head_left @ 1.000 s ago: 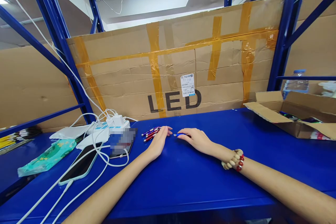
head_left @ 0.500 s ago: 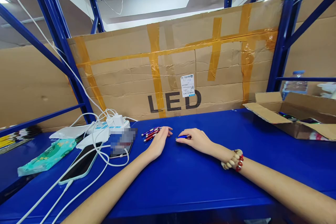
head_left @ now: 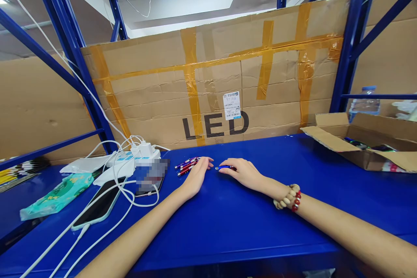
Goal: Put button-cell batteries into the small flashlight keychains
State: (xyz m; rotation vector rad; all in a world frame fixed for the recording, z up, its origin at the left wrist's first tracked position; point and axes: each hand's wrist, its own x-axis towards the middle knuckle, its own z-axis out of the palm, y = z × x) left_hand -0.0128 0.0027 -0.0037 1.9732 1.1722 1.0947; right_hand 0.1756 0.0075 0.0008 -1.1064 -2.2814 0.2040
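A short blue pen [head_left: 225, 167] with a shiny tip lies between the fingers and thumb of my right hand [head_left: 245, 174], pointing left just above the blue tabletop. Its rear end is hidden under the fingers. My left hand [head_left: 196, 179] rests edge-down on the table with its fingers stretched out and holds nothing that I can see. Against its outer side lies a small row of blue and red pens [head_left: 186, 166], partly covered by the hand. A gap of bare tabletop separates the two hands.
On the left, white cables run from a power strip [head_left: 150, 152] over a phone [head_left: 99, 204] and a second, blurred device [head_left: 151, 178]. A green packet [head_left: 58, 195] lies beyond. An open cardboard box [head_left: 368, 160] stands right. A cardboard sheet [head_left: 156, 108] closes the back.
The blue pen in my right hand has shifted slightly left, and more of its front end shows. My left hand and the row of pens stay where they were.
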